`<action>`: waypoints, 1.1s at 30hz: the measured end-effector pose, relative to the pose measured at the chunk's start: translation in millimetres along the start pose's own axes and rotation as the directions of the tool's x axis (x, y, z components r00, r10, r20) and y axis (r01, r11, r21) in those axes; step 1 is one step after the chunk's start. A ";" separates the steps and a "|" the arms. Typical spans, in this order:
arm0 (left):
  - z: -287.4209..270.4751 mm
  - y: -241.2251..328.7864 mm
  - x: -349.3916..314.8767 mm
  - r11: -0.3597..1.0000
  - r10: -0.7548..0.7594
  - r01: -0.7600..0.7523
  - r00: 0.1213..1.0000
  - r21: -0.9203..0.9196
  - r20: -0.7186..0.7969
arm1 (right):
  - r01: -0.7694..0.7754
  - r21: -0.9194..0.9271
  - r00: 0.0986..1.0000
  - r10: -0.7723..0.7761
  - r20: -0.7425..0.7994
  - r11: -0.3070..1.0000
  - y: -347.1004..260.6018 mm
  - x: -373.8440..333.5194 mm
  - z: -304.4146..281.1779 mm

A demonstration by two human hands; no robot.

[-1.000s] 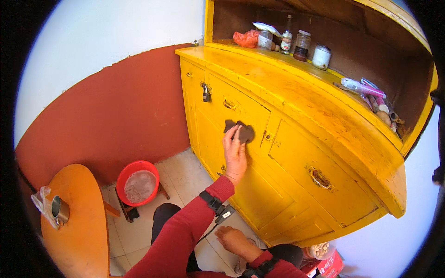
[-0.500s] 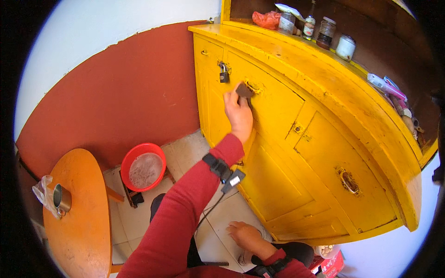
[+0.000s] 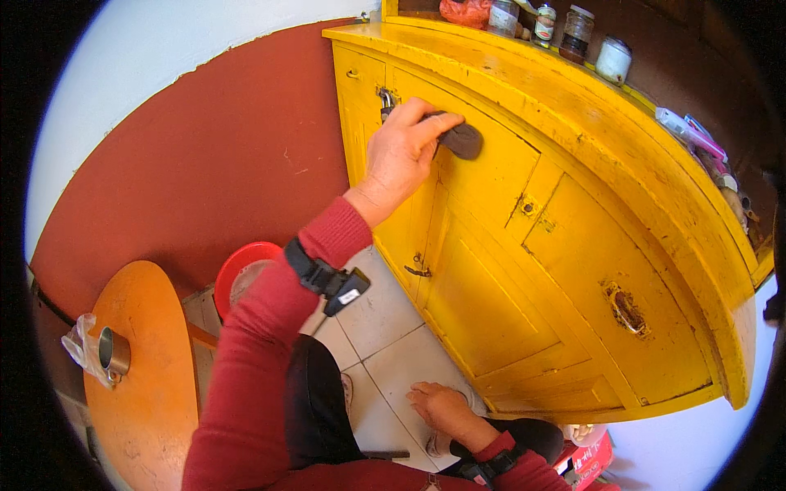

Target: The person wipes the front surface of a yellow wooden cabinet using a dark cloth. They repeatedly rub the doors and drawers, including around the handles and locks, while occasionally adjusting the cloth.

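Note:
My left hand reaches up to the yellow cabinet and presses a dark brown pad against a drawer front, fingers curled over it. Whether the pad is sponge or cloth I cannot tell. The pull handle of that drawer is hidden behind the hand and pad. Just left of the fingers, a padlock hangs from a hasp, partly covered. My right hand hangs low by my knee, fingers loosely stretched, holding nothing.
A red basin of cloudy water stands on the left, partly behind my sleeve. On an orange table sits a metal mug beside a clear plastic bag. Jars line the upper shelf. A red box lies at the lower right.
My left hand has turned over and slid the pad up and right, off the spot beside the drawer handle and over it. My right hand stays low by the knee.

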State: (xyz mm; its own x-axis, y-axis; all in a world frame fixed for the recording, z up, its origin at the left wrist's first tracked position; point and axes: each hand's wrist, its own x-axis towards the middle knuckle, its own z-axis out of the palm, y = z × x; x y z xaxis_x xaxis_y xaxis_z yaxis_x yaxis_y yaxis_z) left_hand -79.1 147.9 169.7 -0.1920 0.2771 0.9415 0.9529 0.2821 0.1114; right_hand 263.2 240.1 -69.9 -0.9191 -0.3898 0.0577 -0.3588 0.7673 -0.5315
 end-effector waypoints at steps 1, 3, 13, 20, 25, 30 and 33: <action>-10.2 0.9 6.4 0.998 -0.060 0.060 0.997 0.007 0.046 | 0.011 -0.003 1.000 -0.011 -0.005 1.000 -0.3 0.2 -0.6; -24.3 3.1 24.6 0.997 -0.074 0.072 0.995 0.032 0.060 | 0.032 -0.008 0.999 -0.032 -0.029 0.999 -1.3 1.6 -1.8; 58.6 42.0 -90.8 0.915 -0.401 0.381 0.900 -0.134 -0.170 | 0.056 0.007 0.997 -0.056 -0.051 0.998 1.8 4.7 2.0; 39.6 -36.4 -17.2 0.866 -0.493 0.396 0.776 -0.305 -0.393 | 0.019 0.024 1.000 -0.020 0.014 1.000 2.5 2.8 -4.3; 51.7 -15.9 -27.4 0.903 -0.424 0.419 0.837 -0.093 -0.347 | 0.017 -0.004 0.997 -0.017 0.071 1.000 2.1 8.1 -6.7; 74.7 1.5 -106.3 0.720 -0.671 0.619 0.737 -0.314 -0.084 | 0.075 0.063 0.997 -0.077 0.031 0.995 3.5 7.2 -2.2; 90.0 5.2 -84.6 0.656 -0.725 0.558 0.653 -0.508 -0.219 | 0.025 0.028 0.994 -0.028 0.110 0.999 5.6 6.2 -0.7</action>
State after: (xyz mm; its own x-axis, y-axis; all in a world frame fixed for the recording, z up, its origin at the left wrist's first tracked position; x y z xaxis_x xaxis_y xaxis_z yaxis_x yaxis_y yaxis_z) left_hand -79.0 208.6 62.0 -0.7645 -0.2246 0.6042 0.6377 -0.1270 0.7597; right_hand 255.4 242.4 -71.9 -0.8851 -0.4650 -0.0207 -0.3773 0.7428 -0.5530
